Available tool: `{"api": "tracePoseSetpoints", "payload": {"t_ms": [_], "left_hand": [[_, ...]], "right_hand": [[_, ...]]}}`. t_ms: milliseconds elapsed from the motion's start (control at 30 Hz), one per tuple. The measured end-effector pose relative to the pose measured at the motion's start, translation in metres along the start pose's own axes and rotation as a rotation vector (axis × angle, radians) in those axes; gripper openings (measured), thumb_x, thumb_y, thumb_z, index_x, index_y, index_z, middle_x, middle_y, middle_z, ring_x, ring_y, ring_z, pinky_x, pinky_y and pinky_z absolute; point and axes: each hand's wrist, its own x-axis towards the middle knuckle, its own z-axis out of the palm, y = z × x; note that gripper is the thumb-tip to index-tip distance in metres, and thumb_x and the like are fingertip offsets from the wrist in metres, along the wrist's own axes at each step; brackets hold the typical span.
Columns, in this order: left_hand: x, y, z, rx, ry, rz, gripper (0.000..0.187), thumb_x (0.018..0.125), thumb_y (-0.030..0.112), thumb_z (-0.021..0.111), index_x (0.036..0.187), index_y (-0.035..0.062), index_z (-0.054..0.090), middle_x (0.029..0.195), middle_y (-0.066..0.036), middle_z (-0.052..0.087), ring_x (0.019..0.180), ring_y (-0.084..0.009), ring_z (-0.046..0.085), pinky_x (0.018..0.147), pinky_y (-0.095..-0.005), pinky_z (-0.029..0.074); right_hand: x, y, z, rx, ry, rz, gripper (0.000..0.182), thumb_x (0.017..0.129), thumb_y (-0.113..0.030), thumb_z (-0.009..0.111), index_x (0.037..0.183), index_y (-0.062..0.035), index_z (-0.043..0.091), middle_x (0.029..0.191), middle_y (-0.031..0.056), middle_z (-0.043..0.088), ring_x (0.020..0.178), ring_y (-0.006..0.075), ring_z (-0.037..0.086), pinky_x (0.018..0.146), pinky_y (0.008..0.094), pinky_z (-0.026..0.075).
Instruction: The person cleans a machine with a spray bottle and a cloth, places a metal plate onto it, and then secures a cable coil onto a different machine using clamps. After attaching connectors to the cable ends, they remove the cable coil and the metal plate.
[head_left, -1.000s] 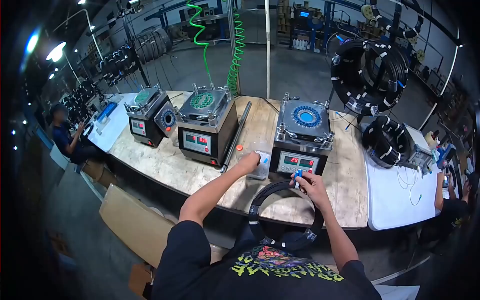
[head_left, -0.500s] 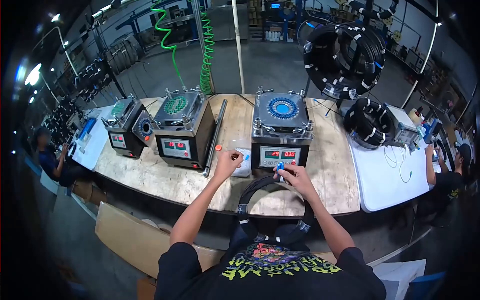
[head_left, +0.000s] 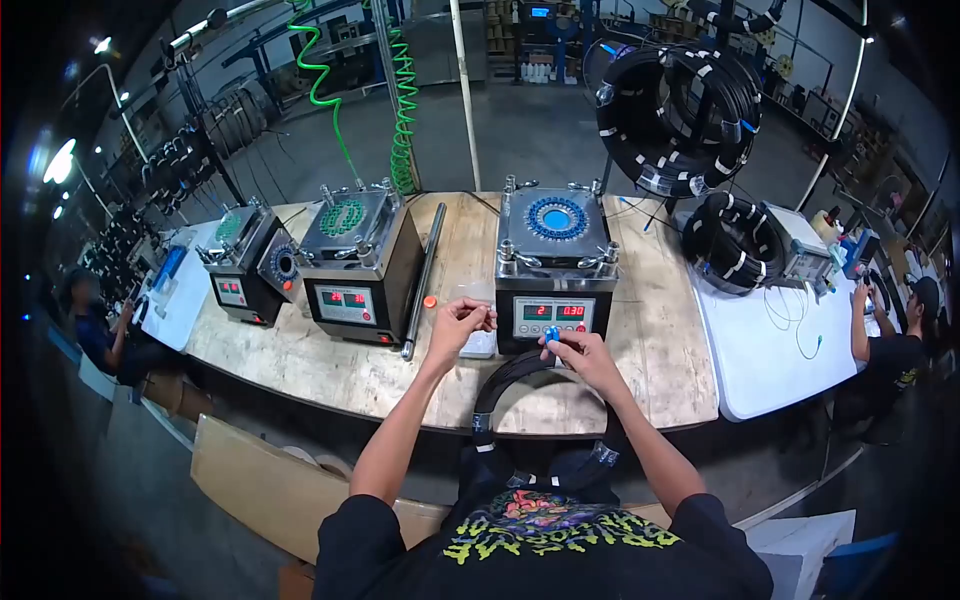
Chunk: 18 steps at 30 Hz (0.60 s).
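Observation:
My right hand (head_left: pixel 583 360) pinches a small blue connector (head_left: pixel 551 335) at the end of a black cable coil (head_left: pixel 497 388), which hangs over the table's near edge against my lap. The connector is just below the display of a grey machine (head_left: pixel 555 262) with a blue ring fixture (head_left: pixel 555 217) on top. My left hand (head_left: pixel 462 322) is raised left of that machine with its fingertips pinched together. Anything between them is too small to see. A clear plastic bag (head_left: pixel 481 345) lies under the left hand.
Two similar machines (head_left: pixel 358 262) (head_left: pixel 244 268) stand to the left, with a metal rod (head_left: pixel 421 268) and an orange cap (head_left: pixel 429 301) between. Black cable coils (head_left: pixel 735 252) (head_left: pixel 672 108) are at the right. A person (head_left: pixel 893 350) works at the white table (head_left: pixel 775 360); another person (head_left: pixel 95 322) sits far left.
My left hand has come out of the plastic bag and risen with its fingers closed. My right hand with the blue connector has stayed in front of the machine's display. The view shifted.

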Motion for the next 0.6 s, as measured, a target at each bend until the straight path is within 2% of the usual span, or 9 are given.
{"api": "tracePoseSetpoints", "payload": {"t_ms": [133, 233, 333, 433, 600], "left_hand": [[-0.009, 0.007, 0.022, -0.128, -0.076, 0.02, 0.012, 0.098, 0.006, 0.07, 0.104, -0.0042, 0.069, 0.098, -0.014, 0.075, 0.084, -0.0162, 0.071, 0.078, -0.0294, 0.058], [-0.01, 0.007, 0.036, -0.154, -0.113, 0.033, 0.013, 0.093, 0.003, 0.075, 0.103, -0.0013, 0.069, 0.1, -0.009, 0.073, 0.091, -0.0133, 0.069, 0.083, -0.0279, 0.055], [-0.012, 0.016, 0.051, -0.134, -0.152, 0.014, 0.013, 0.09, 0.002, 0.079, 0.101, 0.001, 0.072, 0.1, -0.005, 0.072, 0.094, -0.0109, 0.067, 0.087, -0.0272, 0.055], [-0.014, 0.033, 0.067, -0.208, -0.169, -0.051, 0.014, 0.09, 0.002, 0.078, 0.103, 0.0008, 0.074, 0.102, -0.006, 0.073, 0.093, -0.0109, 0.068, 0.085, -0.0267, 0.055], [-0.014, 0.037, 0.072, -0.005, -0.208, -0.054, 0.021, 0.092, 0.011, 0.08, 0.11, 0.0006, 0.077, 0.099, -0.005, 0.076, 0.09, -0.009, 0.068, 0.081, -0.025, 0.054]], "right_hand": [[-0.001, -0.011, 0.001, -0.02, -0.004, 0.091, 0.03, 0.104, -0.022, 0.063, 0.118, 0.0039, 0.072, 0.091, 0.0009, 0.073, 0.086, 0.0066, 0.061, 0.08, 0.024, 0.049], [0.001, -0.003, 0.002, -0.004, 0.007, -0.015, 0.031, 0.104, -0.023, 0.063, 0.117, 0.0033, 0.073, 0.09, -0.0005, 0.073, 0.084, 0.0061, 0.059, 0.078, 0.0239, 0.048], [0.002, 0.0, 0.001, -0.02, 0.0, -0.011, 0.03, 0.104, -0.024, 0.063, 0.114, 0.0023, 0.074, 0.089, -0.0004, 0.072, 0.082, 0.0061, 0.058, 0.077, 0.024, 0.047], [0.004, 0.007, 0.002, -0.07, 0.011, -0.089, 0.029, 0.105, -0.025, 0.063, 0.111, 0.0014, 0.074, 0.087, -0.0002, 0.071, 0.081, 0.0066, 0.058, 0.075, 0.0248, 0.047], [0.004, 0.013, 0.003, -0.079, 0.014, -0.09, 0.027, 0.104, -0.025, 0.063, 0.1, 0.0003, 0.073, 0.082, -0.0002, 0.069, 0.077, 0.0077, 0.057, 0.071, 0.0262, 0.045]]}}
